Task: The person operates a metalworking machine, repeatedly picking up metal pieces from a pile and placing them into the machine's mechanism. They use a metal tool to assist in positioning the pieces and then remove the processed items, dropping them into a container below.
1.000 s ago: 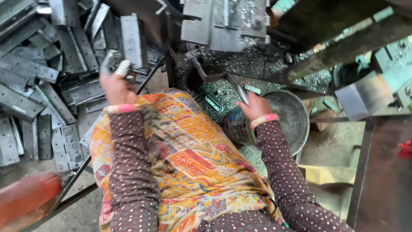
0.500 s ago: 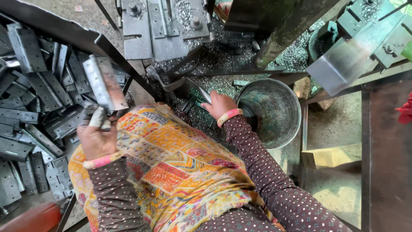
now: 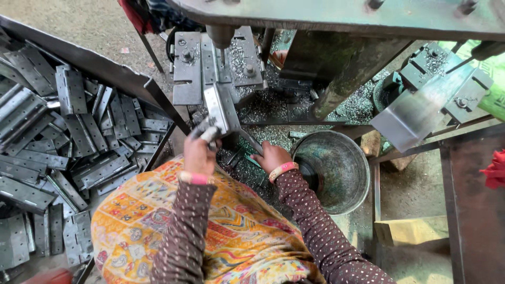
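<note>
Head view looks down on you seated at a drill press; your left hand (image 3: 200,152) is raised above your lap, its fingers (image 3: 209,134) clenched around the lower end of a flat metal hinge plate (image 3: 222,108), which stands tilted upward just below the drill bit (image 3: 222,55); the plate is off the press bed (image 3: 231,66) and clear of the heap. Your right hand (image 3: 271,156) lies lower and to the right, near the rim of a round metal bucket (image 3: 342,173); its fingers curl down onto a dark metal bar (image 3: 251,142) among the shavings, though whether they truly grip it you cannot tell from here. Both wrists carry pink bangles; your sleeves are brown with pale dots, and a bright patterned cloth (image 3: 158,221) covers your lap. To your left a heap of like hinge plates (image 3: 68,137) fills a dark metal tray (image 3: 105,68); silvery shavings (image 3: 273,105) are scattered over the bed and around the press; a second clamp fixture (image 3: 436,89) sits well apart at upper right.
</note>
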